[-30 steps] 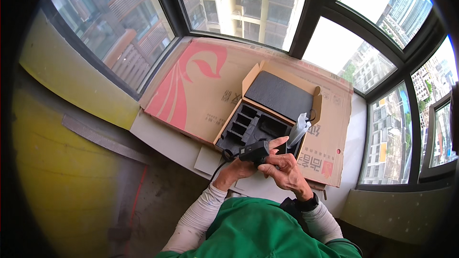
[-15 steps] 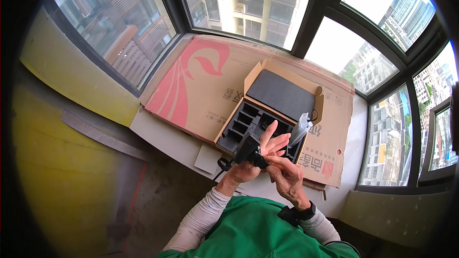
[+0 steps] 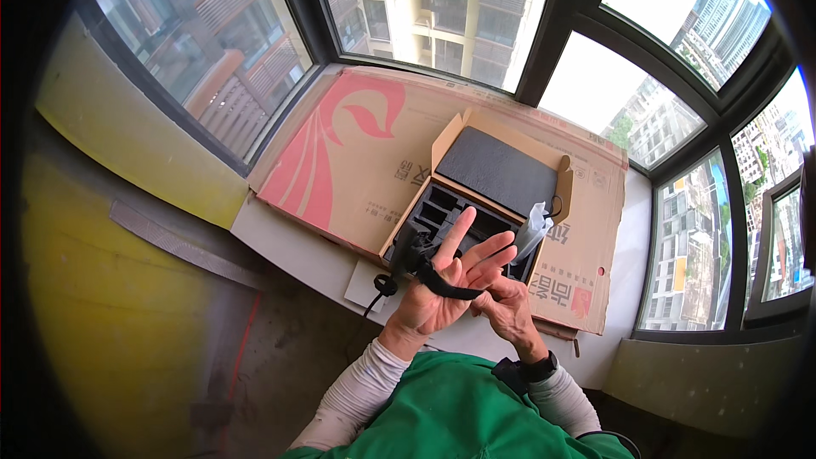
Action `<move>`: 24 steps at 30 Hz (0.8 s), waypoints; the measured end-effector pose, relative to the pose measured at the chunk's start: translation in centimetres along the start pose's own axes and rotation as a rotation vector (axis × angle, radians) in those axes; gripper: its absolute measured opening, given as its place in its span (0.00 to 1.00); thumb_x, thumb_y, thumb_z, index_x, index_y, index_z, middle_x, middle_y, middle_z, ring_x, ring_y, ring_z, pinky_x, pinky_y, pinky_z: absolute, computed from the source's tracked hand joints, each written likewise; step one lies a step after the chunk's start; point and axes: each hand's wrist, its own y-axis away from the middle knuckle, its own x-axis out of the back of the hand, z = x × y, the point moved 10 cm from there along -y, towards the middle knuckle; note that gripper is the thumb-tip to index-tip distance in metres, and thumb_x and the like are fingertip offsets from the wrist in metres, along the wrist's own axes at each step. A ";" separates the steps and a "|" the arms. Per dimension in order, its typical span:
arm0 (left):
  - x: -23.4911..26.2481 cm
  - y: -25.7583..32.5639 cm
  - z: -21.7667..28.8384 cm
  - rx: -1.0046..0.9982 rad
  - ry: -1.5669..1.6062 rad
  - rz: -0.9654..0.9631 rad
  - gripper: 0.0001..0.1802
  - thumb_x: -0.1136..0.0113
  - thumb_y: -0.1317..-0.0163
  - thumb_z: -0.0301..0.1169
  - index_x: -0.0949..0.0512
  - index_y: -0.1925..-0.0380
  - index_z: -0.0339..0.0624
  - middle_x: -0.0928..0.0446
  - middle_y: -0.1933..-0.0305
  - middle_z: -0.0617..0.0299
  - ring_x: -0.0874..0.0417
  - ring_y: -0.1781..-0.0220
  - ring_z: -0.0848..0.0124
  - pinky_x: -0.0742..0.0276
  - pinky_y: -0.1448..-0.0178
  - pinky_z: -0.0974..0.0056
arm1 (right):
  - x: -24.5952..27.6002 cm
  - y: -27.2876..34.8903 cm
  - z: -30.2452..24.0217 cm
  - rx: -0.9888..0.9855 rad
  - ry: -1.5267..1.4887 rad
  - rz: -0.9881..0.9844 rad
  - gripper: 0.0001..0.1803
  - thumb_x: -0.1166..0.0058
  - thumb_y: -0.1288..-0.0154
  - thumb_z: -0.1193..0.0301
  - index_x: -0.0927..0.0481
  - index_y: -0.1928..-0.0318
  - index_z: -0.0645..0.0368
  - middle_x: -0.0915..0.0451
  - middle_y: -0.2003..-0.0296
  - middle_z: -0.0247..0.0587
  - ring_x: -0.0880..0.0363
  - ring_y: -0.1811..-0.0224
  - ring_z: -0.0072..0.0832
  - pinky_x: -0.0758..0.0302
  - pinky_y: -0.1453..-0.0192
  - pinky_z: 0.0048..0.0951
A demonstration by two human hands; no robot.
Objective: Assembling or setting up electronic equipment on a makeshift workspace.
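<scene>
My left hand (image 3: 432,299) is turned palm up with its fingers spread. A black strap (image 3: 450,288) runs across it below the fingers. On the thumb side, a black device (image 3: 411,248) sits against this hand, its exact kind unclear, with a black cable (image 3: 384,286) hanging beside it. My right hand (image 3: 510,313) pinches the strap's loose end between thumb and fingers. Just beyond both hands lies an open cardboard box (image 3: 568,180) with a black foam insert (image 3: 442,200), partly hidden by the left hand.
The box rests on a large flat cardboard carton (image 3: 340,178) with pink print, laid on a pale sill (image 3: 280,234). A translucent plastic bag (image 3: 534,231) sits at the box's right side. Dark-framed windows (image 3: 544,25) surround the far side; a yellowish wall (image 3: 102,289) stands left.
My left hand has turned its palm further up and opened out. The device has swung to the left, and the strap now stretches across the hand toward my right fingers.
</scene>
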 end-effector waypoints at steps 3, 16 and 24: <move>-0.7 0.2 0.1 0.000 0.134 0.042 0.43 0.52 0.20 0.36 0.67 0.17 0.53 0.55 0.17 0.32 0.46 0.16 0.44 0.33 0.19 0.54 | 0.4 -0.2 -1.4 0.096 0.122 0.056 0.15 0.31 0.30 0.63 0.16 0.55 0.62 0.18 0.68 0.29 0.21 0.64 0.18 0.24 0.60 0.23; -2.3 0.4 0.5 -0.039 0.198 0.034 0.38 0.54 0.19 0.31 0.61 0.17 0.47 0.56 0.16 0.36 0.48 0.15 0.49 0.37 0.16 0.57 | 0.1 -0.5 -2.6 0.185 0.206 -0.068 0.14 0.32 0.30 0.64 0.16 0.54 0.61 0.17 0.68 0.33 0.21 0.68 0.22 0.24 0.61 0.27; -1.7 1.0 -0.2 -0.121 -0.206 -0.012 0.36 0.50 0.20 0.35 0.50 0.20 0.35 0.45 0.17 0.44 0.48 0.14 0.55 0.48 0.14 0.55 | 0.0 0.4 -2.8 0.085 0.414 -0.182 0.07 0.32 0.34 0.72 0.13 0.58 0.61 0.15 0.70 0.40 0.18 0.68 0.29 0.23 0.60 0.30</move>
